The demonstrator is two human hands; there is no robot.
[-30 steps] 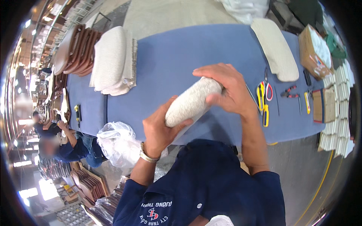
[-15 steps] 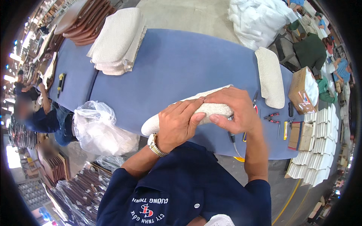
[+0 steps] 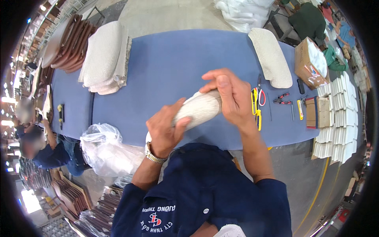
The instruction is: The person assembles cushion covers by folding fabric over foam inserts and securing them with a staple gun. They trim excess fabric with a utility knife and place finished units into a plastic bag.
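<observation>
So we've got a cream padded piece (image 3: pixel 199 111) up in front of us, right between the two hands, slanting from lower left to upper right over the near part of the blue desk (image 3: pixel 173 59). We can't tell whether its underside touches the desk. The left hand (image 3: pixel 162 128) is wrapped around the lower end, fingers over the far side and thumb pressed on the near side, so that's a proper grip. The right hand (image 3: pixel 232 96) is at the upper end, thumb and fingers apart and bent a bit, not clamped on anything. Whether its palm touches the fabric, we honestly can't tell.

Container-wise, we see a cardboard box (image 3: pixel 303 68) at the desk's right end with something soft and white (image 3: pixel 317 59) in it. There's a clear plastic bag (image 3: pixel 103 152) by the near left edge, all crumpled; we can't make out what's inside. Past the far edge sits a big white plastic heap (image 3: pixel 244 14), contents unclear too.

Also on the desk we've got a stack of cream pieces (image 3: pixel 102 57) at far left, one more cream piece (image 3: pixel 272 59) lying flat at far right, and red-handled pliers (image 3: pixel 282 99) near the box.
</observation>
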